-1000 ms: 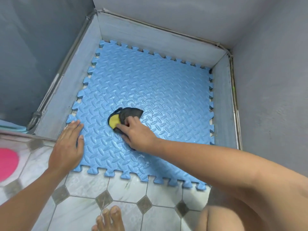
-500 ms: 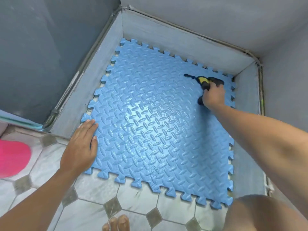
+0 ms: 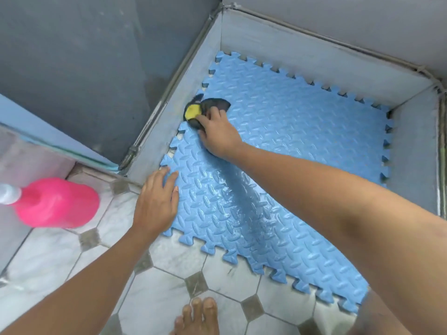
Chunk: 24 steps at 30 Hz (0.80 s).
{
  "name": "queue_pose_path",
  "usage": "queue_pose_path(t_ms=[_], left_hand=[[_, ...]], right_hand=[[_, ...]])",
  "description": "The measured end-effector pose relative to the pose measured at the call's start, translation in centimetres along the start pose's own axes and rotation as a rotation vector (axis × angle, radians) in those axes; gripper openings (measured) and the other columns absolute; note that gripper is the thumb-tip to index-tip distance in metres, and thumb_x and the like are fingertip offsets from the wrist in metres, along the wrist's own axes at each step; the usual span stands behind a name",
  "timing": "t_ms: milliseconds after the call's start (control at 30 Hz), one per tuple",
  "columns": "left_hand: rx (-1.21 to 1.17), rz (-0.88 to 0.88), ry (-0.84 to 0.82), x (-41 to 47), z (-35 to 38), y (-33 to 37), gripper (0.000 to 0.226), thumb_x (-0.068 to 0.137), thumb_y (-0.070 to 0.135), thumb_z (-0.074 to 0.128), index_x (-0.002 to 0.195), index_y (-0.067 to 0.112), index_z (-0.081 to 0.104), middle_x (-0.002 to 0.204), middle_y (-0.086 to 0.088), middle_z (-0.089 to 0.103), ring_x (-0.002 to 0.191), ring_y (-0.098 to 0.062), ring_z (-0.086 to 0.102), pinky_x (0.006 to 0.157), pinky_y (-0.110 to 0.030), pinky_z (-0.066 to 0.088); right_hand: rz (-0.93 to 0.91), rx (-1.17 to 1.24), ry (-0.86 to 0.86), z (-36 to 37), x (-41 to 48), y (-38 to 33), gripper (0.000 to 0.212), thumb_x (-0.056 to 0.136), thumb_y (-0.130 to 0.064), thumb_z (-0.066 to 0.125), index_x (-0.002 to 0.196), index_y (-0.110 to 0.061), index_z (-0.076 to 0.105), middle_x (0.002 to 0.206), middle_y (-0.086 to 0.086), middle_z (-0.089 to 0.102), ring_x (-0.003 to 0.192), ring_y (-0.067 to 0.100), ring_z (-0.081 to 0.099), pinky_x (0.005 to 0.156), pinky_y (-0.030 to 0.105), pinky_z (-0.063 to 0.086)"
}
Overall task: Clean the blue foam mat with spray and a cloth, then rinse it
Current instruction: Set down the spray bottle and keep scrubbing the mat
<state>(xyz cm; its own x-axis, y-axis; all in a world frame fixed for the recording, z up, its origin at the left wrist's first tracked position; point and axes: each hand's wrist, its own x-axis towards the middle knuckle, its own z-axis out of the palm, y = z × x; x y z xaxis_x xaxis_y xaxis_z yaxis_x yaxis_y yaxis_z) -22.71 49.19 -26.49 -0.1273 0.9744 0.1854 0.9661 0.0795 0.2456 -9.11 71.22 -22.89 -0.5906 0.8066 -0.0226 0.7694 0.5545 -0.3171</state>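
Observation:
The blue foam mat with a raised tread pattern and jigsaw edges lies in a low grey-walled corner, its near edge hanging over the tiled floor. Its near half looks wet and shiny. My right hand presses a black and yellow cloth onto the mat's left edge, fingers curled over it, close to the left wall. My left hand lies flat with straight fingers on the mat's near left corner. A pink spray bottle with a white top stands on the floor at the left.
Low grey walls hem the mat in at the left, back and right. Grey tiled floor with dark diamond insets runs along the front. My bare toes show at the bottom edge, and a knee at the bottom right.
My right hand swept the cloth from the mat's middle to its far right corner, then across to the left edge. My left hand stayed on the near left corner. The view shifted left, showing the pink bottle.

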Motion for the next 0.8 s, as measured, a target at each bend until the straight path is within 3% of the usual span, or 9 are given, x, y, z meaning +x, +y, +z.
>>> queue_pose_path(t_ms=[67,133,233,300,433,567,600,667,800], left_hand=[[0.102,-0.05,0.029,-0.3,-0.7,0.6,0.04,0.094,0.011,0.055,0.133,0.003,0.059,0.126,-0.021,0.058,0.105,-0.039,0.057,0.087,-0.05,0.046],[0.138,-0.102,0.01,-1.1,-1.3,0.8,0.035,0.095,0.01,0.058,0.13,0.006,0.059,0.118,-0.017,0.057,0.096,-0.037,0.056,0.078,-0.047,0.045],[0.085,-0.224,-0.043,-3.0,-2.2,0.1,0.024,0.097,0.013,0.066,0.119,0.004,0.062,0.105,-0.017,0.057,0.087,-0.039,0.06,0.07,-0.049,0.051],[0.02,-0.36,-0.068,-4.4,-2.9,-0.4,0.029,0.095,0.015,0.07,0.12,0.002,0.064,0.103,-0.02,0.057,0.089,-0.042,0.061,0.073,-0.051,0.053],[-0.343,-0.651,-0.178,-5.2,-3.7,-1.5,0.039,0.102,0.025,0.062,0.138,0.011,0.057,0.11,-0.01,0.058,0.105,-0.031,0.059,0.09,-0.042,0.047],[-0.532,-0.655,-0.191,-5.3,-4.4,-2.8,0.032,0.102,0.014,0.062,0.134,0.01,0.061,0.091,-0.009,0.066,0.083,-0.02,0.06,0.074,-0.016,0.045],[-0.57,-0.659,-0.19,-5.3,-4.7,-3.1,0.03,0.101,0.012,0.063,0.131,0.011,0.062,0.091,-0.009,0.066,0.079,-0.016,0.058,0.071,-0.009,0.044],[-0.633,-0.677,-0.192,-5.2,-4.9,-3.4,0.027,0.099,0.011,0.066,0.125,0.018,0.063,0.086,-0.003,0.063,0.075,-0.012,0.056,0.07,-0.009,0.045],[-0.664,-0.679,-0.19,-4.9,-5.0,-3.6,0.027,0.097,0.008,0.068,0.121,0.02,0.062,0.081,0.001,0.062,0.072,-0.011,0.055,0.068,-0.005,0.045]], right_hand=[[-0.127,0.048,-0.042,0.8,-4.6,-1.8,0.041,0.094,-0.027,0.056,0.134,-0.017,0.056,0.12,0.015,0.048,0.109,0.034,0.046,0.086,0.041,0.046],[-0.21,0.097,-0.103,0.7,-9.6,-1.7,0.042,0.095,-0.028,0.057,0.136,-0.02,0.054,0.117,0.01,0.047,0.106,0.031,0.047,0.082,0.039,0.047],[-0.335,0.125,-0.187,-0.6,-15.4,1.8,0.039,0.098,-0.031,0.056,0.137,-0.028,0.054,0.116,0.002,0.046,0.105,0.023,0.047,0.075,0.034,0.051],[-0.304,0.107,-0.154,-1.8,-16.8,5.9,0.038,0.098,-0.028,0.057,0.135,-0.032,0.057,0.116,0.0,0.047,0.107,0.022,0.047,0.078,0.037,0.052],[0.194,0.078,0.136,-4.5,-14.4,15.0,0.037,0.097,-0.016,0.056,0.133,-0.023,0.062,0.122,0.011,0.048,0.115,0.035,0.047,0.095,0.042,0.047],[0.618,0.088,0.237,-5.6,-9.3,17.7,0.041,0.097,-0.019,0.049,0.137,-0.012,0.056,0.133,0.022,0.041,0.123,0.043,0.042,0.098,0.049,0.045],[0.624,0.098,0.234,-5.1,-8.3,16.2,0.041,0.097,-0.018,0.049,0.137,-0.011,0.056,0.133,0.023,0.041,0.122,0.044,0.042,0.099,0.048,0.044],[0.527,0.143,0.224,-4.0,-7.1,11.7,0.04,0.096,-0.019,0.051,0.135,-0.012,0.059,0.132,0.022,0.042,0.119,0.043,0.044,0.1,0.046,0.044],[0.184,0.223,0.099,-1.1,-8.0,0.5,0.037,0.096,-0.021,0.056,0.131,-0.023,0.064,0.126,0.013,0.045,0.111,0.03,0.046,0.094,0.041,0.048]])
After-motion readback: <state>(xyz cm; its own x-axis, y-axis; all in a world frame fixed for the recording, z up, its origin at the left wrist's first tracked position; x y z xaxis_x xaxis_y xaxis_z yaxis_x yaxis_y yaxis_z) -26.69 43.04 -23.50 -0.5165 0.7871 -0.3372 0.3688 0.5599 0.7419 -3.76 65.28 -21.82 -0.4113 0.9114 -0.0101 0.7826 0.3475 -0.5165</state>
